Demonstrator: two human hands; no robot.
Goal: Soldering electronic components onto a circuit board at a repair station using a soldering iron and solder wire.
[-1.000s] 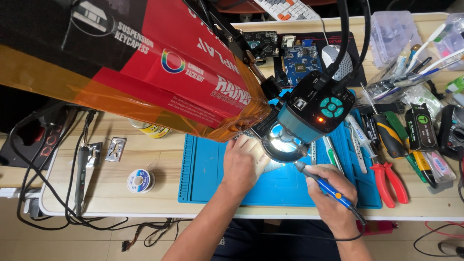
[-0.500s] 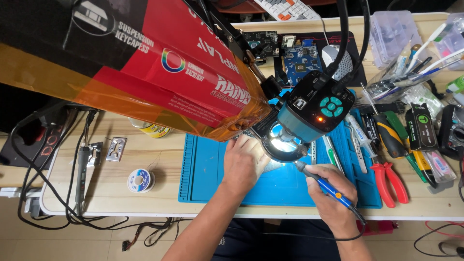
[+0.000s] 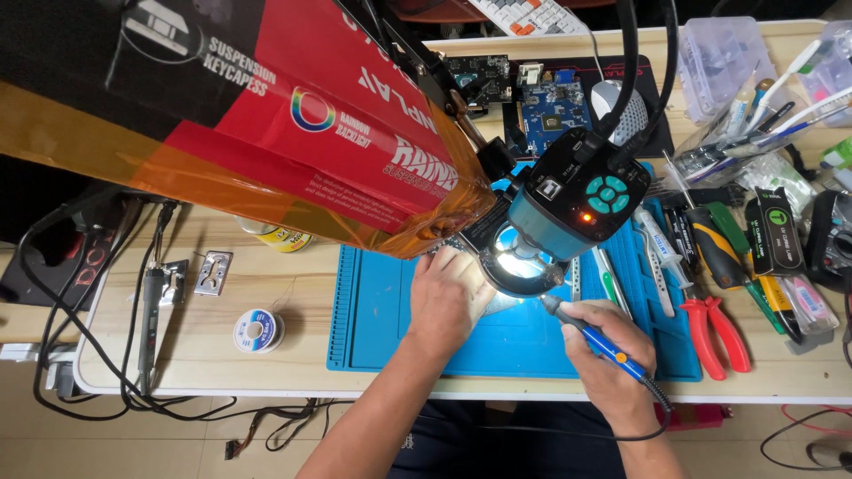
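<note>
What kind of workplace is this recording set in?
Most likely an electronics repair bench: the right hand holds a blue soldering iron under a lit microscope camera, above a blue work mat.

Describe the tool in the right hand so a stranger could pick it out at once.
Start at the blue work mat on the wooden desk, then find the lit ring under the microscope camera. Just below it the right hand holds a soldering iron like a pen. Its blue-and-orange grip and trailing black cord set it apart from the red pliers nearby.
</note>
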